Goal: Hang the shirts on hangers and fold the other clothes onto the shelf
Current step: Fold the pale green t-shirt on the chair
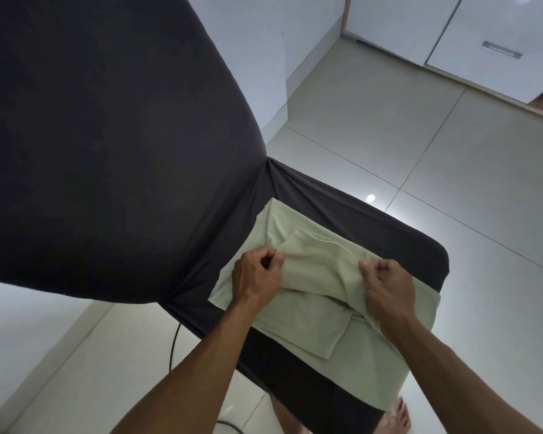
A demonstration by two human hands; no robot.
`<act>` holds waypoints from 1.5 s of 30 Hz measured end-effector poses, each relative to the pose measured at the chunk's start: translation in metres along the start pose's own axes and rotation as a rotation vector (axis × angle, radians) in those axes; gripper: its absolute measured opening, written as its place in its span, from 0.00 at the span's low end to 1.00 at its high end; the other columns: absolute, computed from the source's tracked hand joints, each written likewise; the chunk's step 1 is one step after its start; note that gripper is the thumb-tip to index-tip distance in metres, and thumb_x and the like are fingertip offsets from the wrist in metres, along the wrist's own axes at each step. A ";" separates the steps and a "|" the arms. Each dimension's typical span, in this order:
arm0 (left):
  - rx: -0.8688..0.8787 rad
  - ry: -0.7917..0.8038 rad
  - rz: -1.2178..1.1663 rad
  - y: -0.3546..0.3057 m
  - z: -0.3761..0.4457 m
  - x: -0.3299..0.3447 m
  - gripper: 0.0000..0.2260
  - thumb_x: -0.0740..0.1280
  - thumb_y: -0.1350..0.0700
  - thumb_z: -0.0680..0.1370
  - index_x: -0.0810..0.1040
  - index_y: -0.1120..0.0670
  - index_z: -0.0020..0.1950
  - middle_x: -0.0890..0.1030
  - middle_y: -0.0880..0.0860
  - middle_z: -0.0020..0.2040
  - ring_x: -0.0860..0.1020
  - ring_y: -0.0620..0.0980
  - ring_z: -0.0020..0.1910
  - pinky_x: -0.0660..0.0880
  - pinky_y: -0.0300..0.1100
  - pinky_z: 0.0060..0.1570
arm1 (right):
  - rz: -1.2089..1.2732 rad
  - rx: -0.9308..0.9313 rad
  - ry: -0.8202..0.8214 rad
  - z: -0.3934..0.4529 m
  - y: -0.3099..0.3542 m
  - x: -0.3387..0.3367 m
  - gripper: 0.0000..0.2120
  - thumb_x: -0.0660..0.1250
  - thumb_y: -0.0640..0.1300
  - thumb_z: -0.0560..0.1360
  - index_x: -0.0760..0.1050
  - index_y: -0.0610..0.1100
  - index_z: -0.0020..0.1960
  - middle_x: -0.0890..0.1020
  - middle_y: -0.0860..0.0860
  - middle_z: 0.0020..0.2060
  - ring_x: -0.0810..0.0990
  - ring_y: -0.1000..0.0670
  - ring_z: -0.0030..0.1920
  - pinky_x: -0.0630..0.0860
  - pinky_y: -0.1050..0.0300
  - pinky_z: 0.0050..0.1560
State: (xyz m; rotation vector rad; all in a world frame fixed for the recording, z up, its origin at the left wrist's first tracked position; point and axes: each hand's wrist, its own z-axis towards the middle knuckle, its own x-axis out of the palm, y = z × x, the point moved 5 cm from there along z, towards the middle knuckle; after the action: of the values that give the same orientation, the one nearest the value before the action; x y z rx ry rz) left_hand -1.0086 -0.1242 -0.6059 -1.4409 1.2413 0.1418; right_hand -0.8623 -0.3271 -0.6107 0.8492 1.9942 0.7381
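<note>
A pale green garment (320,277) lies partly folded on the seat of a chair with a dark grey cover (398,233). My left hand (256,275) pinches a fold of the green cloth at its left side. My right hand (386,285) grips the same folded layer at its right side. Both hands sit on top of the garment, about a shoulder's width apart. A narrow flap of the cloth hangs toward the seat's near edge. No hanger or shelf is in view.
The chair's tall dark backrest (107,136) fills the upper left. White cabinet doors with a metal handle (502,49) stand at the upper right. Glossy pale floor tiles (420,136) surround the chair. A black cable (173,343) runs down by the seat's left edge. My bare foot (397,418) is below.
</note>
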 end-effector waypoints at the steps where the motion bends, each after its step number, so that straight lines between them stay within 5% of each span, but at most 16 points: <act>1: -0.008 0.012 0.016 0.003 0.000 0.001 0.12 0.68 0.47 0.78 0.80 0.52 0.39 0.79 0.44 0.34 0.79 0.50 0.39 0.78 0.52 0.47 | -0.062 0.005 -0.018 -0.001 -0.002 -0.002 0.12 0.66 0.50 0.80 0.74 0.41 0.47 0.78 0.51 0.38 0.77 0.47 0.42 0.66 0.60 0.36; 6: -0.041 0.056 0.041 0.002 0.005 0.005 0.14 0.66 0.43 0.77 0.79 0.49 0.37 0.79 0.43 0.34 0.79 0.50 0.40 0.77 0.53 0.49 | -0.188 -0.092 -0.011 -0.013 0.007 -0.003 0.13 0.64 0.56 0.80 0.68 0.47 0.55 0.76 0.54 0.43 0.77 0.49 0.44 0.70 0.57 0.39; 10: -0.019 0.049 0.072 0.002 0.007 0.008 0.15 0.66 0.43 0.78 0.76 0.50 0.36 0.77 0.43 0.33 0.79 0.53 0.41 0.77 0.55 0.50 | -0.485 -0.304 0.118 -0.018 0.013 0.006 0.25 0.69 0.60 0.74 0.65 0.57 0.67 0.69 0.56 0.54 0.71 0.53 0.52 0.76 0.51 0.47; 15: -0.015 0.044 0.098 0.001 0.007 0.011 0.16 0.61 0.42 0.81 0.73 0.50 0.38 0.78 0.44 0.36 0.78 0.53 0.42 0.75 0.58 0.53 | -0.198 -0.184 0.050 -0.001 0.018 -0.006 0.13 0.66 0.39 0.78 0.71 0.47 0.62 0.78 0.51 0.41 0.77 0.51 0.42 0.73 0.59 0.41; 17: -0.008 0.038 0.125 -0.002 0.004 0.010 0.16 0.59 0.41 0.82 0.70 0.48 0.38 0.76 0.44 0.36 0.76 0.53 0.41 0.74 0.57 0.54 | -0.146 -0.170 -0.059 -0.004 0.014 -0.020 0.08 0.64 0.41 0.80 0.71 0.47 0.59 0.78 0.50 0.40 0.79 0.50 0.41 0.75 0.56 0.42; 21: 0.040 0.028 0.202 -0.008 0.001 0.011 0.16 0.56 0.42 0.83 0.66 0.47 0.39 0.75 0.44 0.34 0.76 0.52 0.39 0.70 0.54 0.55 | -0.305 -0.121 0.095 -0.027 -0.003 -0.014 0.17 0.68 0.60 0.77 0.67 0.52 0.57 0.79 0.52 0.36 0.79 0.52 0.37 0.75 0.55 0.37; 25: 0.106 0.023 0.277 -0.010 0.006 0.015 0.15 0.55 0.43 0.84 0.68 0.50 0.42 0.75 0.46 0.32 0.76 0.53 0.37 0.65 0.50 0.54 | -0.226 -0.038 0.046 -0.031 -0.022 -0.013 0.08 0.66 0.51 0.80 0.70 0.51 0.56 0.80 0.51 0.42 0.80 0.50 0.41 0.78 0.52 0.44; 29: 0.161 0.059 0.361 -0.011 0.012 0.013 0.16 0.54 0.43 0.84 0.68 0.51 0.43 0.77 0.48 0.32 0.78 0.55 0.39 0.64 0.50 0.55 | -0.381 -0.111 0.070 -0.031 -0.018 -0.012 0.03 0.59 0.49 0.83 0.66 0.51 0.54 0.78 0.52 0.38 0.75 0.55 0.35 0.67 0.62 0.32; 33: 0.188 0.039 0.579 -0.013 0.008 0.012 0.15 0.51 0.43 0.84 0.68 0.51 0.47 0.80 0.50 0.37 0.79 0.55 0.41 0.67 0.51 0.51 | -0.689 -0.302 0.007 -0.034 0.002 -0.012 0.05 0.61 0.44 0.80 0.66 0.48 0.54 0.76 0.52 0.40 0.73 0.52 0.37 0.64 0.60 0.33; 36: 0.443 -0.195 0.609 -0.031 -0.005 0.007 0.10 0.57 0.50 0.84 0.72 0.52 0.48 0.77 0.50 0.40 0.74 0.52 0.40 0.70 0.50 0.42 | -0.687 -0.675 -0.067 -0.041 0.025 -0.001 0.12 0.68 0.32 0.71 0.76 0.44 0.51 0.78 0.50 0.41 0.74 0.50 0.39 0.68 0.59 0.37; 38: 0.656 -0.152 0.606 -0.040 -0.013 0.020 0.06 0.60 0.53 0.83 0.75 0.52 0.50 0.76 0.50 0.43 0.74 0.52 0.42 0.71 0.49 0.42 | -0.793 -0.868 0.057 -0.043 0.025 0.014 0.15 0.69 0.34 0.70 0.79 0.45 0.56 0.80 0.49 0.47 0.77 0.48 0.46 0.72 0.57 0.41; 41: 0.719 0.063 0.715 -0.041 -0.015 0.046 0.09 0.59 0.51 0.82 0.75 0.48 0.61 0.76 0.48 0.57 0.75 0.51 0.53 0.72 0.48 0.52 | -1.030 -0.783 0.157 -0.031 0.012 0.018 0.24 0.62 0.40 0.70 0.77 0.46 0.66 0.78 0.48 0.63 0.76 0.44 0.60 0.75 0.50 0.49; 45: 0.548 0.102 0.787 -0.036 -0.011 0.049 0.18 0.59 0.52 0.81 0.67 0.47 0.71 0.69 0.50 0.71 0.72 0.52 0.63 0.70 0.54 0.60 | -1.166 -0.616 0.291 -0.032 -0.007 0.019 0.33 0.60 0.44 0.69 0.69 0.43 0.75 0.73 0.46 0.71 0.74 0.41 0.67 0.77 0.47 0.50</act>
State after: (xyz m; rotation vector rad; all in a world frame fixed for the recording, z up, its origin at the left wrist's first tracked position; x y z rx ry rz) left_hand -0.9676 -0.1700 -0.6124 -0.4481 1.7148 0.2357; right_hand -0.9000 -0.3229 -0.6086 -0.7888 1.8951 0.6802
